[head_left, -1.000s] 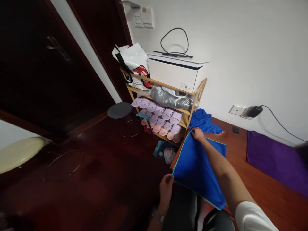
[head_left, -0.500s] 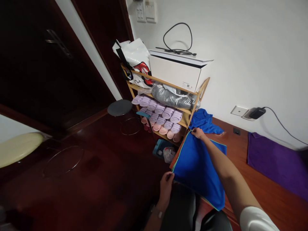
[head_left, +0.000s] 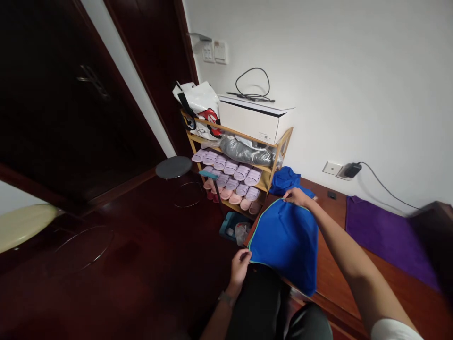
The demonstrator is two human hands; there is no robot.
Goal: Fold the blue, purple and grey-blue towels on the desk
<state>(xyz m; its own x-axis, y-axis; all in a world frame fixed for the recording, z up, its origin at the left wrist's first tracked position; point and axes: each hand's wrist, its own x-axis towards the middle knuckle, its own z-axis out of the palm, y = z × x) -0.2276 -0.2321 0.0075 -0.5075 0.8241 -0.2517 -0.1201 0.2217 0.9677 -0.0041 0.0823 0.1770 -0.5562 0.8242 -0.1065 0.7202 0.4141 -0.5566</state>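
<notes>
A blue cloth (head_left: 286, 241) with a green edge lies partly on the brown wooden table (head_left: 339, 264), its near side at the table's front edge. My left hand (head_left: 240, 267) pinches the cloth's near left corner. At the far corner, my right hand (head_left: 296, 196) is closed on the green edge, which bows between the two hands. Just beyond my right hand lies a crumpled blue cloth (head_left: 285, 180). Farther right a purple cloth (head_left: 385, 236) is spread on the table.
A wooden rack (head_left: 272, 172) beyond the table holds purple and pink slippers, a white box (head_left: 247, 118) and a white bag (head_left: 201, 101). A teal dustpan (head_left: 230, 225) stands below. Left are a grey stool (head_left: 173, 167) and a yellow stool (head_left: 28, 226). A black adapter (head_left: 353, 170) is plugged into the wall.
The view has shifted. The edge between my hands, straight before, now bows outward, and the cloth has folds near my right hand. Both hands still grip it.
</notes>
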